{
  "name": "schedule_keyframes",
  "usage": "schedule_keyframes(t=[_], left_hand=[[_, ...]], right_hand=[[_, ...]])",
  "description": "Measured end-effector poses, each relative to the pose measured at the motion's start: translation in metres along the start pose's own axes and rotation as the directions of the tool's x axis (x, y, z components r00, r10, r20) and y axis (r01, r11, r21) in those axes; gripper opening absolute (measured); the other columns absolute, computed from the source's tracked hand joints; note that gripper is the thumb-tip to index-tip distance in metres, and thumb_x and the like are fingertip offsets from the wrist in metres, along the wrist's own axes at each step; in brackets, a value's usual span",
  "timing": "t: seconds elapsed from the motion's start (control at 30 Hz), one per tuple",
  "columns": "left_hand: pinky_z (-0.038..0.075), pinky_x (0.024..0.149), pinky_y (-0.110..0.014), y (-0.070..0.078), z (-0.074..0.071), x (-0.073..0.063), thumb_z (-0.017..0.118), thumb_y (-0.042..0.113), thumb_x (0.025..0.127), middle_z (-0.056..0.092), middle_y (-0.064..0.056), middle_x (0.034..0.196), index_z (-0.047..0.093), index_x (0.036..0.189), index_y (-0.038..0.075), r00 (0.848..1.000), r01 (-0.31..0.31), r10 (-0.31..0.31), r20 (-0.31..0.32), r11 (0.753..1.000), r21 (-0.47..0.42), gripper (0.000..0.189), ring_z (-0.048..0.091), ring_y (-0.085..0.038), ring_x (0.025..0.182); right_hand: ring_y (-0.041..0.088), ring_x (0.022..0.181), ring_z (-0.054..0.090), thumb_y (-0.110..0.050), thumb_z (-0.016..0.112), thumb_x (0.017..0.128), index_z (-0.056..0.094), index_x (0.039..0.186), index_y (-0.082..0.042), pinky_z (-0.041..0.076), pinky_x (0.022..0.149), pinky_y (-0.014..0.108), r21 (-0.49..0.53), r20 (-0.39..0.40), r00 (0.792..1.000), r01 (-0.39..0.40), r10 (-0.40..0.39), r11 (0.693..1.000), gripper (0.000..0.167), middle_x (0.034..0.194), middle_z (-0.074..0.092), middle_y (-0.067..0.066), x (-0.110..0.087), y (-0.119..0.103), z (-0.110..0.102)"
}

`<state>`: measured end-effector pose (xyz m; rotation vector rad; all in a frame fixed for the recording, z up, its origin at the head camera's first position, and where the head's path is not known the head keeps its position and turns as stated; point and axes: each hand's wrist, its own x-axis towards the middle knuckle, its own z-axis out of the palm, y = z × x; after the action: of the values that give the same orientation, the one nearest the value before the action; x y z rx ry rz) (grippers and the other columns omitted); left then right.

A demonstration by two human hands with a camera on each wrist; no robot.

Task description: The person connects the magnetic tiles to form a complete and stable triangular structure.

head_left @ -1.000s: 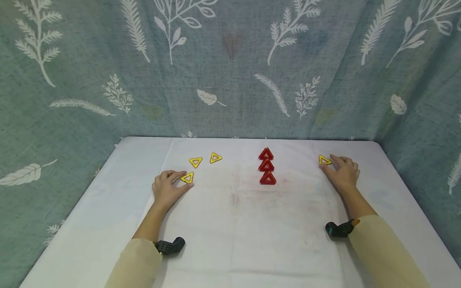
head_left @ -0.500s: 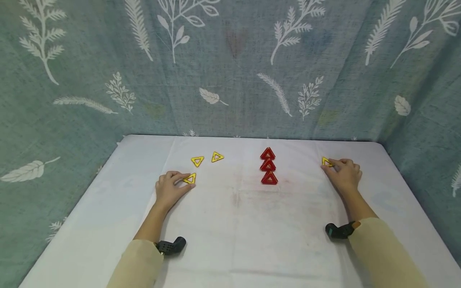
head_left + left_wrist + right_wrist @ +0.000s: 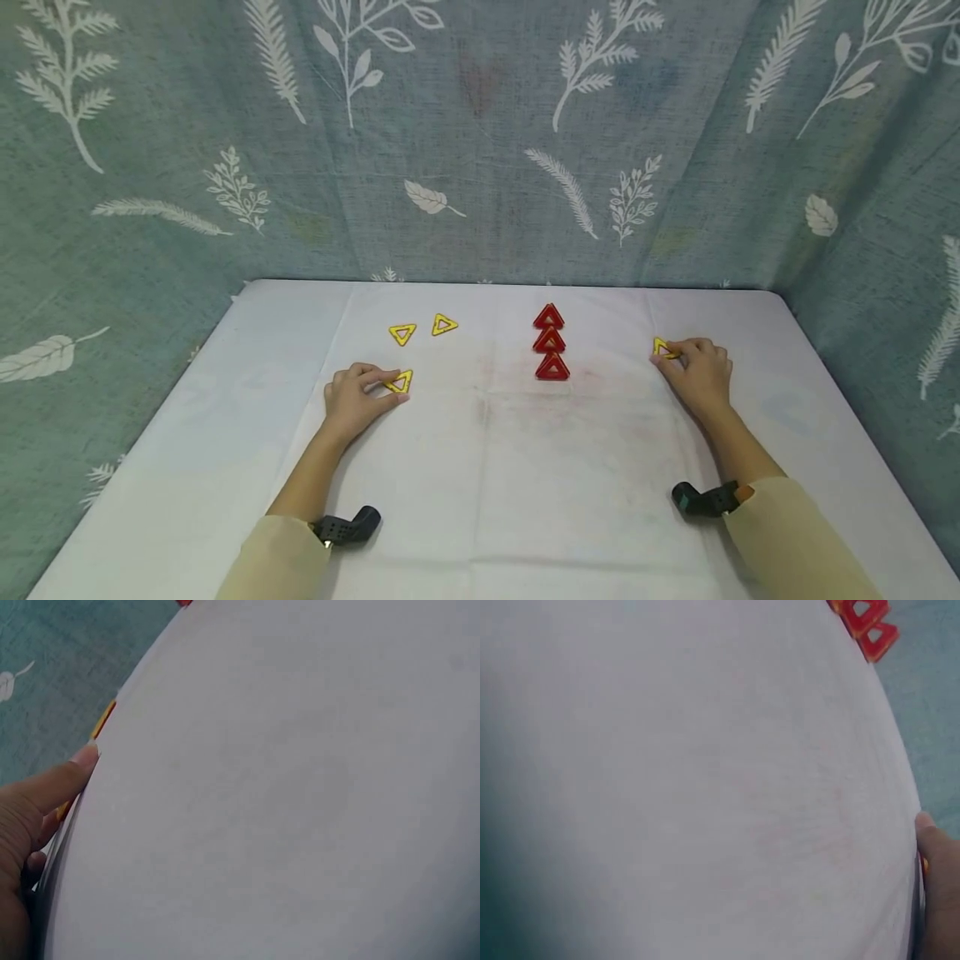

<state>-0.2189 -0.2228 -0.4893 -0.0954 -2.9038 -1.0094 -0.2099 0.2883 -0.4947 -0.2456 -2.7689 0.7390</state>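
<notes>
At the left of the head view my left hand [image 3: 352, 403] pinches a yellow triangular magnetic tile [image 3: 409, 381] with an open centre, thumb on the near side and fingers on the far side. The left wrist view has that tile edge-on [image 3: 103, 718] beyond the thumb. Over on the right, my right hand [image 3: 701, 377] pinches another yellow triangular tile [image 3: 657, 346], partly covered by the fingers. Two more yellow tiles, one [image 3: 402, 327] pointing toward me and one [image 3: 435, 325] beside it, lie flat beyond the left hand.
Between the hands, three red triangular pieces [image 3: 552, 375] stand in a column running away from me; two red frames [image 3: 881, 643] show in the right wrist view. A white cloth [image 3: 480, 467] covers the table, and a leaf-patterned curtain [image 3: 450, 242] hangs behind it.
Both hands have drawn their yellow tiles a little toward me and inward, the left one rightward and the right one leftward. The red pieces and loose yellow tiles stay put.
</notes>
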Motion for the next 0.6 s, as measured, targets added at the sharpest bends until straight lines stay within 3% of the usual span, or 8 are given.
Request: schedule_keyframes(t=[0.27,0.6], left_hand=[[0.022,0.091,-0.049,0.009,0.006,-0.012,0.079,0.036,0.074,0.055,-0.010,0.115,0.071,0.113,0.014,1.000,0.014,-0.014,0.015,1.000,-0.013,0.046,0.039,-0.032,0.111],[0.021,0.094,-0.049,0.019,0.013,-0.029,0.081,0.036,0.072,0.058,-0.010,0.110,0.071,0.111,0.014,0.998,-0.057,0.056,-0.023,0.998,-0.040,0.047,0.042,-0.031,0.106]], right_hand=[[0.042,0.108,0.039,-0.038,0.064,0.088,0.061,0.118,-0.001,0.029,0.088,0.054,0.051,0.042,0.999,-0.005,0.002,0.999,0.048,0.118,0.046,0.025,-0.016,-0.007,0.001],[0.039,0.103,0.041,-0.039,0.071,0.082,0.066,0.113,-0.002,0.030,0.081,0.050,0.090,0.050,0.999,0.000,-0.004,0.996,0.048,0.114,0.049,0.023,-0.039,-0.017,-0.001]])
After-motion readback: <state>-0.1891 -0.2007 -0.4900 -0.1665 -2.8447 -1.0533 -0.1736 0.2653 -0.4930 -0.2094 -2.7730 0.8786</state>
